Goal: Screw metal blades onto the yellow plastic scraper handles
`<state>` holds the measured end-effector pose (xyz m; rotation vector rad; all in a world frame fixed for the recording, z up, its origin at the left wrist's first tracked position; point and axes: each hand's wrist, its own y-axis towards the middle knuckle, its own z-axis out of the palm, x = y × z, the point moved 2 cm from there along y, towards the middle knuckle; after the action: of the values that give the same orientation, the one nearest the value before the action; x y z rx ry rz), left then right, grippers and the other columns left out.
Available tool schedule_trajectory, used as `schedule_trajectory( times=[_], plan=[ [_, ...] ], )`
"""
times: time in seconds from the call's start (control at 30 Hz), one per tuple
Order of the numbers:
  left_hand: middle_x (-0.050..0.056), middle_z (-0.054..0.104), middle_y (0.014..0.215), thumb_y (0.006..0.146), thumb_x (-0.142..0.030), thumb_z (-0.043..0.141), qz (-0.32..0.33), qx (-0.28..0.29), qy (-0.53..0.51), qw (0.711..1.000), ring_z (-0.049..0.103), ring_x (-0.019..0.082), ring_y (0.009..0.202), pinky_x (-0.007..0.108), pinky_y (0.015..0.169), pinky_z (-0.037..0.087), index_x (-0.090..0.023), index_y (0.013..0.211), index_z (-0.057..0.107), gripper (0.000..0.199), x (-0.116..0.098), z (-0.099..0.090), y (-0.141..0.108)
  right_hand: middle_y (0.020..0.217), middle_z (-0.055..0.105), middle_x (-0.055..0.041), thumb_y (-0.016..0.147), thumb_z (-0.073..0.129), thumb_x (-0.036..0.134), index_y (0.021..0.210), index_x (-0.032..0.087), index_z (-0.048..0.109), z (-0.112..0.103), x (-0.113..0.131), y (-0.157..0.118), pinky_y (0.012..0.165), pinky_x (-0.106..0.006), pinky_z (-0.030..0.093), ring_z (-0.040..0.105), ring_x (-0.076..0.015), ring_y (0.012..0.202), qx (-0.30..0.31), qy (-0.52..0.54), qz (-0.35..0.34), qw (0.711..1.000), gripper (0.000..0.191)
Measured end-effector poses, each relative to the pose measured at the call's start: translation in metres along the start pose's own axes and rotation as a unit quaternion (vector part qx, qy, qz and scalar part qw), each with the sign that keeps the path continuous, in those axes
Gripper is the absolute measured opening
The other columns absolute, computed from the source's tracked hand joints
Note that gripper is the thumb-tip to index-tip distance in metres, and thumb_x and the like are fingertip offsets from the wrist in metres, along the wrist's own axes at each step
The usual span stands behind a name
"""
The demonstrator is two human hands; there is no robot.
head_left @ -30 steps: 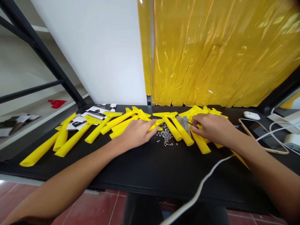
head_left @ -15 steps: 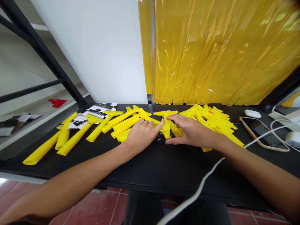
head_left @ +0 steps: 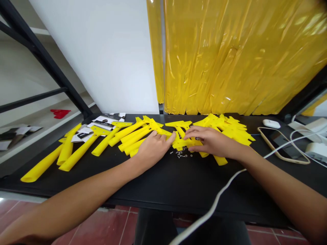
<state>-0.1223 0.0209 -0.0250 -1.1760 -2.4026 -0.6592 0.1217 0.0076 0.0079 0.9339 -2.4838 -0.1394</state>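
My left hand [head_left: 156, 147] rests among yellow plastic scraper handles with its fingers curled and thumb pointing right; whatever they grip is hidden. Across from it, my right hand [head_left: 211, 140] has its fingers around a yellow scraper handle [head_left: 181, 144], whose wide flat head points left toward my left thumb. Small screws and nuts [head_left: 182, 154] lie scattered on the black tabletop just below that head. Another T-shaped handle [head_left: 176, 124] lies behind, between the hands. To the left several handles [head_left: 79, 154] lie with their hollow tube ends toward me.
A pile of yellow handles [head_left: 227, 127] lies behind my right hand. Black-and-white card packages [head_left: 104, 121] sit at the back left. On the right are a phone [head_left: 282, 144], a white earbud case [head_left: 271, 124] and a white cable [head_left: 217, 200] crossing the table edge. Yellow plastic sheeting [head_left: 230, 61] hangs behind.
The scraper handle between my hands has turned, its head swinging from pointing toward me to pointing left. My right hand has closed in over it, and more screws show below.
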Motion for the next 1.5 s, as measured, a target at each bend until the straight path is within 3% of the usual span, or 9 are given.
schedule_trajectory(
  times=[0.2, 0.33, 0.47, 0.53, 0.67, 0.93, 1.23, 1.37, 1.5],
  plan=[
    [0.009, 0.070, 0.087, 0.103, -0.017, 0.050, -0.002, 0.009, -0.022, 1.000, 0.067, 0.025, 0.078, 0.038, 0.078, 0.040, -0.015, 0.148, 0.051, 0.045, 0.002, 0.000, 0.001, 0.115, 0.078, -0.0075, 0.103, 0.056, 0.033, 0.116, 0.023, 0.075, 0.017, 0.002, 0.002, 0.094, -0.040, 0.055, 0.073, -0.0251, 0.107, -0.058, -0.078, -0.008, 0.995, 0.025],
    [0.011, 0.070, 0.093, 0.107, -0.032, 0.049, -0.019, 0.000, -0.040, 0.999, 0.066, 0.028, 0.087, 0.038, 0.079, 0.042, -0.018, 0.146, 0.052, 0.041, 0.002, -0.005, 0.002, 0.110, 0.080, -0.0075, 0.103, 0.052, 0.031, 0.107, 0.021, 0.077, 0.001, 0.008, 0.000, 0.091, -0.039, 0.056, 0.075, -0.0255, 0.101, -0.149, -0.112, 0.036, 0.982, 0.027],
    [0.010, 0.066, 0.099, 0.108, -0.030, 0.047, -0.044, 0.012, -0.048, 0.998, 0.064, 0.026, 0.085, 0.032, 0.066, 0.041, -0.027, 0.153, 0.045, 0.045, 0.001, -0.008, 0.001, 0.107, 0.081, -0.0106, 0.099, 0.055, 0.036, 0.103, 0.021, 0.077, -0.046, -0.007, -0.014, 0.087, -0.039, 0.054, 0.075, -0.0280, 0.096, -0.224, -0.157, 0.154, 0.950, 0.027],
    [0.009, 0.065, 0.100, 0.106, -0.021, 0.047, -0.047, 0.018, -0.050, 0.997, 0.063, 0.024, 0.082, 0.029, 0.059, 0.039, -0.030, 0.154, 0.044, 0.049, 0.001, -0.011, 0.000, 0.098, 0.081, -0.0138, 0.096, 0.057, 0.039, 0.102, 0.018, 0.078, -0.072, -0.030, -0.028, 0.077, -0.038, 0.050, 0.074, -0.0290, 0.086, -0.256, -0.217, 0.277, 0.900, 0.030],
    [0.008, 0.064, 0.104, 0.101, -0.011, 0.049, -0.042, 0.012, -0.055, 0.998, 0.064, 0.022, 0.082, 0.029, 0.060, 0.043, -0.034, 0.156, 0.045, 0.060, 0.006, -0.017, -0.002, 0.102, 0.079, -0.0177, 0.093, 0.055, 0.041, 0.104, 0.017, 0.078, -0.090, -0.084, -0.055, 0.070, -0.037, 0.042, 0.070, -0.0318, 0.089, -0.138, -0.278, 0.434, 0.846, 0.035],
    [0.012, 0.064, 0.106, 0.101, -0.008, 0.045, -0.090, -0.035, -0.047, 0.994, 0.063, 0.025, 0.091, 0.037, 0.080, 0.051, -0.024, 0.149, 0.056, 0.051, 0.029, -0.027, -0.002, 0.086, 0.075, -0.0166, 0.092, 0.052, 0.065, 0.090, 0.019, 0.076, -0.081, -0.102, -0.067, 0.067, -0.037, 0.040, 0.061, -0.0273, 0.074, -0.062, -0.236, 0.420, 0.874, 0.053],
    [0.016, 0.065, 0.101, 0.099, -0.009, 0.042, -0.191, 0.083, -0.034, 0.978, 0.060, 0.028, 0.093, 0.037, 0.078, 0.046, -0.013, 0.143, 0.061, 0.048, 0.068, -0.011, -0.012, 0.083, 0.074, -0.0150, 0.095, 0.050, 0.061, 0.085, 0.019, 0.074, -0.090, -0.086, -0.064, 0.068, -0.037, 0.038, 0.058, -0.0258, 0.070, -0.105, -0.246, 0.407, 0.873, 0.048],
    [0.015, 0.067, 0.110, 0.103, -0.023, 0.045, -0.218, 0.125, -0.090, 0.964, 0.062, 0.029, 0.100, 0.037, 0.084, 0.047, -0.017, 0.133, 0.069, 0.038, 0.081, -0.010, -0.015, 0.085, 0.075, -0.0132, 0.096, 0.051, 0.058, 0.089, 0.019, 0.074, -0.088, -0.080, -0.061, 0.067, -0.035, 0.038, 0.060, -0.0248, 0.070, -0.116, -0.250, 0.397, 0.876, 0.045],
    [0.015, 0.064, 0.131, 0.108, -0.051, 0.035, -0.336, 0.069, -0.159, 0.926, 0.062, 0.032, 0.115, 0.042, 0.096, 0.048, -0.022, 0.141, 0.062, 0.051, 0.126, -0.016, -0.030, 0.085, 0.076, -0.0111, 0.094, 0.057, 0.055, 0.100, 0.019, 0.075, -0.087, -0.073, -0.057, 0.067, -0.034, 0.040, 0.066, -0.0261, 0.074, -0.173, -0.243, 0.375, 0.878, 0.041]
  ],
)
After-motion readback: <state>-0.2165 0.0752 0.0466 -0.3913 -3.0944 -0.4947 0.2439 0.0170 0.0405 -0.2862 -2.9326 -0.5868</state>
